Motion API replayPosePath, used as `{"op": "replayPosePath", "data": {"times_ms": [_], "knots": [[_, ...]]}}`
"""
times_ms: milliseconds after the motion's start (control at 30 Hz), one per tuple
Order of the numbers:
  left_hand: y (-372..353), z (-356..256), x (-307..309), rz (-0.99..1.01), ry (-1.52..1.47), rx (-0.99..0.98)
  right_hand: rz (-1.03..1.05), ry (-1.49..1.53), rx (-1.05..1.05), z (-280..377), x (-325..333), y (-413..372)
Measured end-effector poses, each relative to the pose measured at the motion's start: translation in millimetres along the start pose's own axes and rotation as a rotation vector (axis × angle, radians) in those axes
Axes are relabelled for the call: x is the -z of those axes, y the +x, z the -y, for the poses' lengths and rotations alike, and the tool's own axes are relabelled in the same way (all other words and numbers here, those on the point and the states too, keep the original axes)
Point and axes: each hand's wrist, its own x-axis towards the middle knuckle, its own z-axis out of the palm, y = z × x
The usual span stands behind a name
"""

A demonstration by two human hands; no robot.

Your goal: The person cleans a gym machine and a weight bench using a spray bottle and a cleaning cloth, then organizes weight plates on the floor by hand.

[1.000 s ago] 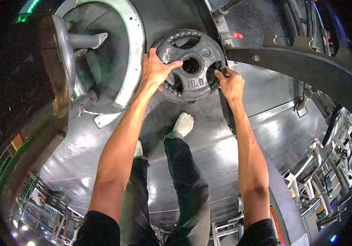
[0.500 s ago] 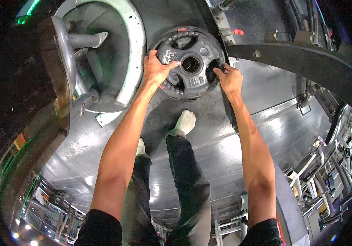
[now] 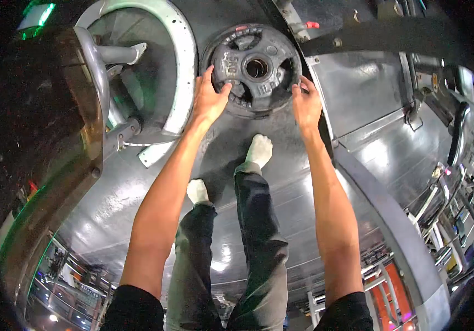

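A black round weight plate [image 3: 262, 91] marked 5KG lies flat on the floor, with a central hole and several cut-outs. Beneath it the rim of another round plate [image 3: 206, 59] shows at the left. At the plate's left edge is my left hand [image 3: 210, 102], thumb and fingers apart, the thumb over the rim. My right hand [image 3: 306, 107] is at the right edge, its fingertips by the rim and the thumb apart from the fingers. Both hands look loose around the plate, though the undersides of the fingers are hidden.
A curved white metal frame [image 3: 184, 71] stands close on the left. To the right runs a dark machine beam [image 3: 369, 39], with a grey curved bar [image 3: 386, 207] lower down. My feet in light socks [image 3: 259, 150] are just below the plate. Gym equipment lines the far right.
The plate and both hands sit higher in the view. My left thumb has drawn back from near the central hole, and my right thumb has come out of the cut-out to the rim.
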Motion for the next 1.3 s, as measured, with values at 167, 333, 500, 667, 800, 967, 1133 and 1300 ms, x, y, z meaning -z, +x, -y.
{"op": "replayPosePath", "data": {"times_ms": [167, 333, 500, 667, 800, 967, 1133, 1300], "knots": [[-82.6, 32.7, 6.2, 0.131, -0.135, 0.057, -0.014, 0.643, -0.187, -6.9, 3.0, -93.0], [-173.6, 85.1, 13.5, 0.306, -0.159, 0.078, -0.092, 0.869, -0.272, -17.8, 14.6, -205.7], [-250.6, 84.8, 36.7, 0.546, -0.29, 0.211, -0.133, 0.985, -0.449, -32.3, 30.2, -303.5], [-303.1, 78.4, 43.5, 0.778, -0.195, 0.127, -0.194, 1.037, -0.529, -47.2, 57.1, -371.0], [-343.4, 50.7, 36.2, 0.823, -0.29, -0.012, -0.25, 1.071, -0.529, -75.0, 79.0, -409.3], [-402.7, 14.3, 21.9, 0.828, -0.396, -0.14, -0.398, 1.091, -0.504, -110.1, 119.8, -471.3], [-490.5, -6.0, 4.3, 1.018, -0.317, -0.173, -0.508, 1.246, -0.475, -136.5, 168.9, -538.3], [-577.4, -20.3, -0.1, 1.188, -0.395, -0.202, -0.69, 1.28, -0.493, -161.8, 201.8, -606.8]]}}
